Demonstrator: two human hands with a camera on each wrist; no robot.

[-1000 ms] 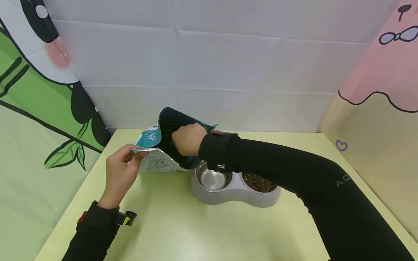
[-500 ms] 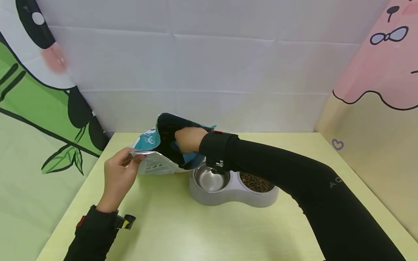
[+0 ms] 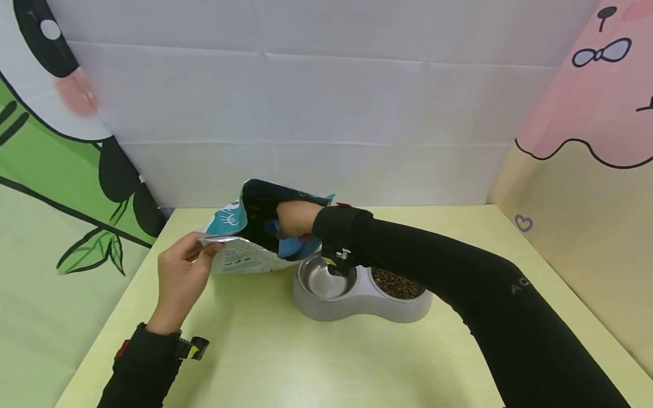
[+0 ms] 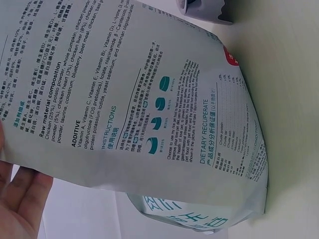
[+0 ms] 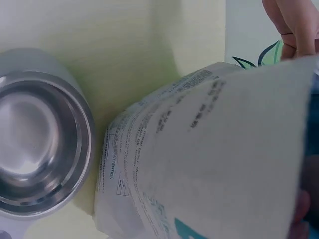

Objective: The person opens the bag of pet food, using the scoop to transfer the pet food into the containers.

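A pet food bag (image 3: pixel 245 258), white and teal with a dark inside, stands tilted at the back of the table, mouth open. My left hand (image 3: pixel 181 275) pinches the left corner of its rim between thumb and fingers. My right hand (image 3: pixel 296 219) reaches into the mouth, knuckles up, its fingers mostly hidden. Something blue (image 3: pixel 291 247) shows beneath it; I cannot tell whether the hand holds it. Printed ingredients cover the bag's back panel (image 4: pixel 114 99) in the left wrist view. In the right wrist view, right-hand fingers (image 5: pixel 300 219) show just past the rim.
Right of the bag sits a grey double bowl stand (image 3: pixel 357 306). Its left steel bowl (image 3: pixel 326 280) is bare inside; brown kibble (image 3: pixel 398 284) fills the right one, partly under my right forearm. A white wall sheet (image 3: pixel 331 113) rises behind the table (image 3: pixel 306 362).
My right hand has shifted slightly within the bag, and more of the blue thing shows under it. My left hand keeps its pinch on the rim. The whole head view has drifted a little.
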